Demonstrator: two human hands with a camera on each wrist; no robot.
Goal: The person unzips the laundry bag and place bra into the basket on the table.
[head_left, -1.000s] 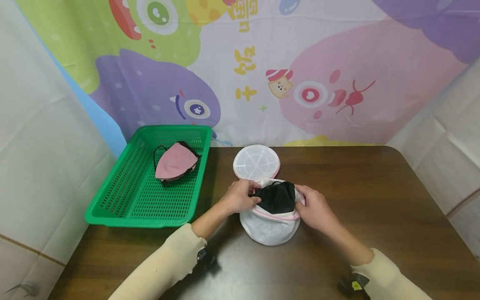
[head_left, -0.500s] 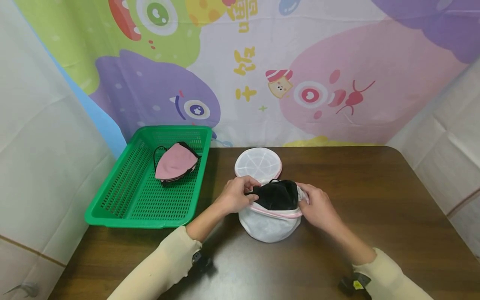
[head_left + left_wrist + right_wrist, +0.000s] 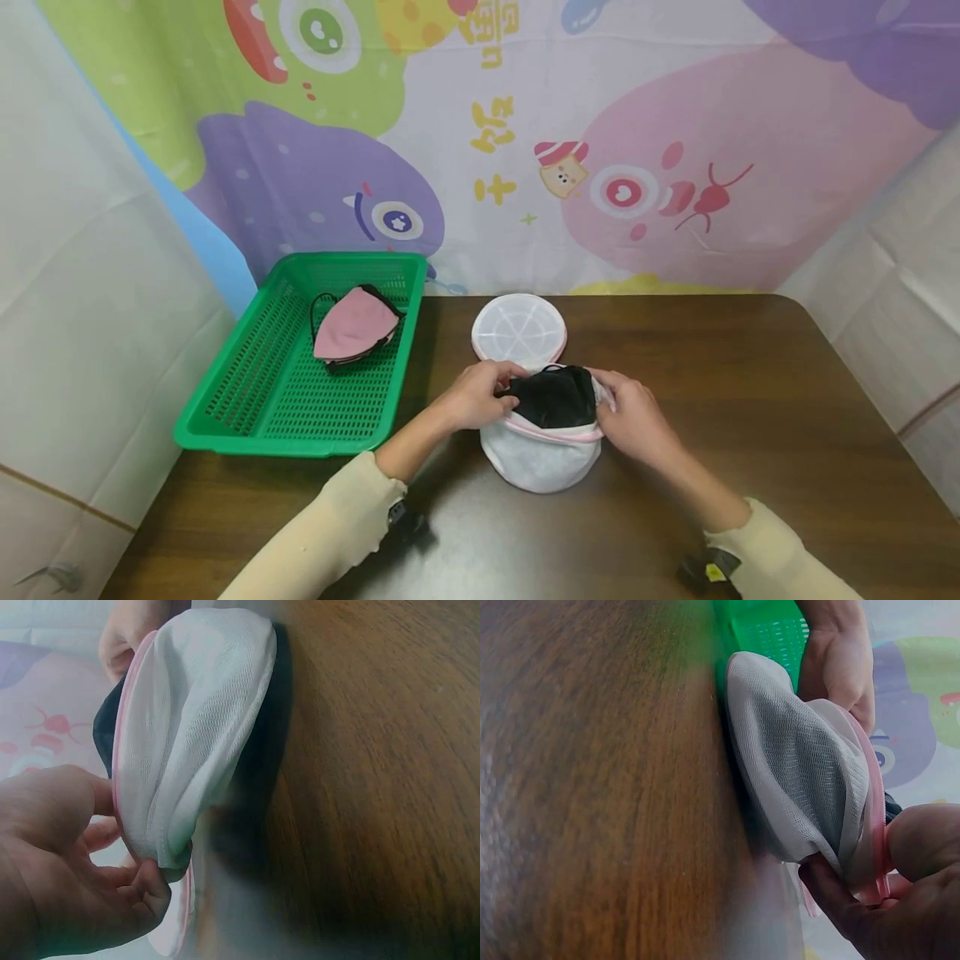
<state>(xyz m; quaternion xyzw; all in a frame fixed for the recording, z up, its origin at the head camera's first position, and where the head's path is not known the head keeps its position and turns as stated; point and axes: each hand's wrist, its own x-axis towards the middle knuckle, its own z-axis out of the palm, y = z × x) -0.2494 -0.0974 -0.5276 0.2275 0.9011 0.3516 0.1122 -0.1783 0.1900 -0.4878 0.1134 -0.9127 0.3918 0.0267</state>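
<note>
A round white mesh laundry bag [image 3: 540, 462] with a pink zip edge stands on the table, its round lid [image 3: 519, 329] folded back behind it. Black fabric [image 3: 557, 397] with a thin strap at the top fills the opening. My left hand [image 3: 483, 393] pinches the left of the rim between thumb and fingers. On the opposite side, my right hand [image 3: 636, 419] grips the rim, thumb toward the inside. Both wrist views show the mesh wall [image 3: 202, 712] sagging in folds between the hands. Most of the black fabric is hidden inside the bag.
A green perforated basket [image 3: 292, 446] stands at the left. In it lies a folded pink bra [image 3: 356, 323] with black edging and straps. The brown table [image 3: 720, 358] ends at a printed cloth backdrop [image 3: 517, 250].
The bag's rim and both hands shift slightly, up and then back down. The black fabric changes shape a little in the opening. Both hands keep their hold on the rim.
</note>
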